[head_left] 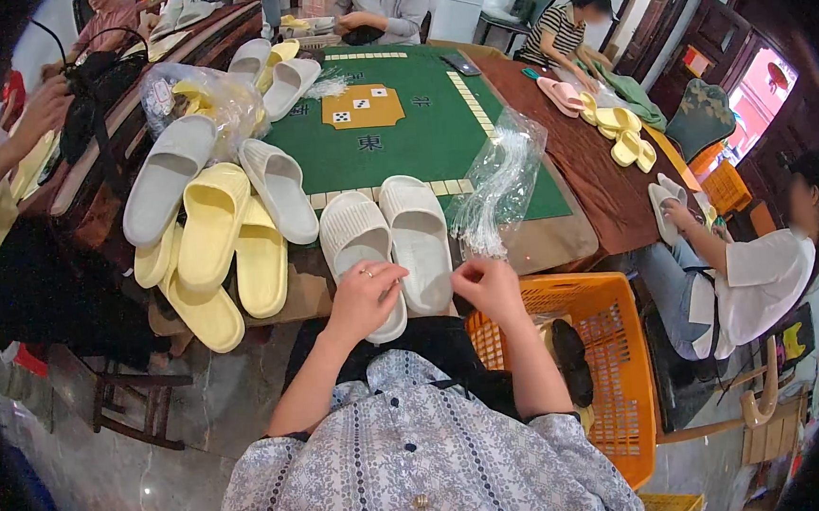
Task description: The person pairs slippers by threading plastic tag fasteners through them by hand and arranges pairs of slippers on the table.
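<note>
The left hand's (pixel 368 301) fingers curl narrowly over the left grey slipper (pixel 354 223); the right hand's (pixel 490 290) bunch beside the right grey slipper (pixel 418 245). Any grip cannot be told. Both slippers lie by the green mat (pixel 440 144), near a clear bag (pixel 509 177).

A: What sort of place are we observing?
B: Apparently a makeshift workshop: people (pixel 772 278) are working around a bench (pixel 559 242) bearing slippers (pixel 420 240); an orange crate (pixel 627 383) is standing alongside.
A: What is suggesting a games room?
B: A green game mat (pixel 412 156) is lying there, pale tile-like rows (pixel 472 104) edging it.
</note>
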The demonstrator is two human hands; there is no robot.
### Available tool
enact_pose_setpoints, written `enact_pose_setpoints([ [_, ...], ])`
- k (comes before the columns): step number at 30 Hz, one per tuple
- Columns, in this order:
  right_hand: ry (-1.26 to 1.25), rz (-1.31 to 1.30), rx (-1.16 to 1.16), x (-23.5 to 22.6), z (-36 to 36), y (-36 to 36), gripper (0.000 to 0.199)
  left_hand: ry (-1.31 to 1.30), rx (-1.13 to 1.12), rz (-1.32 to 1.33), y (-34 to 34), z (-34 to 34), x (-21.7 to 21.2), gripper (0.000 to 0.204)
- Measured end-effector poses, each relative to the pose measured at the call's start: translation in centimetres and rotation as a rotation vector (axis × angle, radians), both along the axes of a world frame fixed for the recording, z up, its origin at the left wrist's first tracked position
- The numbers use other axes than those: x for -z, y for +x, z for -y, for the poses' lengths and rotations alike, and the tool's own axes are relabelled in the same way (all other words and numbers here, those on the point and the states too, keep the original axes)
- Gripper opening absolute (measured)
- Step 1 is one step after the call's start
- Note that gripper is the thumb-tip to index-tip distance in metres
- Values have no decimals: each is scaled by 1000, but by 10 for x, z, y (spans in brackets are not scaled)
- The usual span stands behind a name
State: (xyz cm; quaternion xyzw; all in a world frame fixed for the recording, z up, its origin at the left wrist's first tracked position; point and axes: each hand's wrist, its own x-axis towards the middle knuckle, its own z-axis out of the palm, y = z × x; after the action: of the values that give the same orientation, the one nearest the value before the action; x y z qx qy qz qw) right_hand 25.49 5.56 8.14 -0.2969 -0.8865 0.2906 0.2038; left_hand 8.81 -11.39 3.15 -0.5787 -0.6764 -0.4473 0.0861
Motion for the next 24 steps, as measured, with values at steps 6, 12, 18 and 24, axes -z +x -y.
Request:
enact_pose_setpoints([
  [6, -334, -51, -245, -1, 29, -1, 20, 107, 142, -35, 29, 2, -27, 25],
  [12, -280, -367, -391, -22, 41, -2, 30, 158, 120, 286, 29, 19, -37, 13],
  [18, -8, -366, -479, -25, 52, -4, 16, 196, 294, 1162, 22, 44, -46, 12],
  [24, 163, -414, -597, -34, 63, -3, 7, 432, 410, 1349, -1, 56, -38, 14],
])
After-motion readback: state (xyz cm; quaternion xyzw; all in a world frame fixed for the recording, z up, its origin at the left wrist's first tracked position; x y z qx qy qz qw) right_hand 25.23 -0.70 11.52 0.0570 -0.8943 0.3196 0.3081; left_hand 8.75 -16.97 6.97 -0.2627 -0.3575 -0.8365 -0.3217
